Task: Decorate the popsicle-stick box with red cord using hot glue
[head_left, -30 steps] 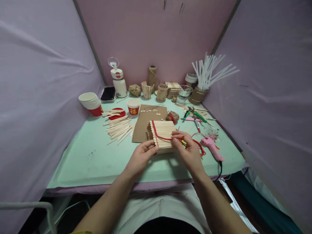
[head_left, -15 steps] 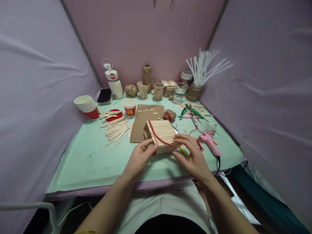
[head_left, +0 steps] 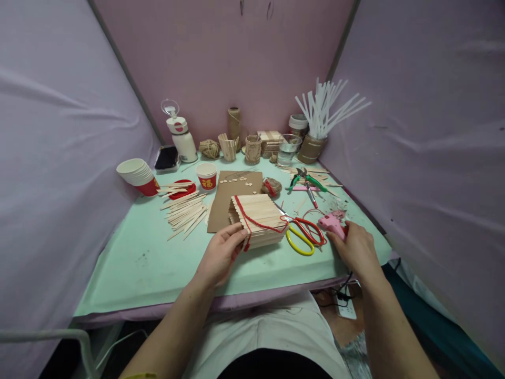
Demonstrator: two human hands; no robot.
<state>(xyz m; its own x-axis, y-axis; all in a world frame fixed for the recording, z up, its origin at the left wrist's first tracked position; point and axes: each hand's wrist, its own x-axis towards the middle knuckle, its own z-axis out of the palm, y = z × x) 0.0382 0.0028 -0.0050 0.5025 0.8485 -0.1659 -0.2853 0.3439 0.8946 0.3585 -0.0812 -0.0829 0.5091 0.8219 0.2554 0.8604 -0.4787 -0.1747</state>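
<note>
My left hand [head_left: 224, 250] grips the near left edge of a small house-like box [head_left: 260, 213] made of wooden craft sticks. Red yarn [head_left: 258, 225] runs along the box's left edge and across its front, with one end trailing at the right. To the right, my right hand [head_left: 355, 245] is closed around the handle of a pink hot glue gun [head_left: 332, 225], which lies on the table with its nozzle pointing away to the left. Scissors [head_left: 302, 237] with red and yellow handles lie between the box and the glue gun.
Behind the box is a brown cardboard sheet [head_left: 226, 202] with small wooden pieces. Loose sticks [head_left: 187, 213] lie left, near stacked paper cups [head_left: 138, 176]. Green-handled pliers [head_left: 305, 180] and a jar of white glue sticks [head_left: 313, 149] stand right. A glass of water [head_left: 288, 152] is at the back.
My right hand has left the yarn at the box's right side and moved right onto the glue gun. My left hand stays at the box's left edge.
</note>
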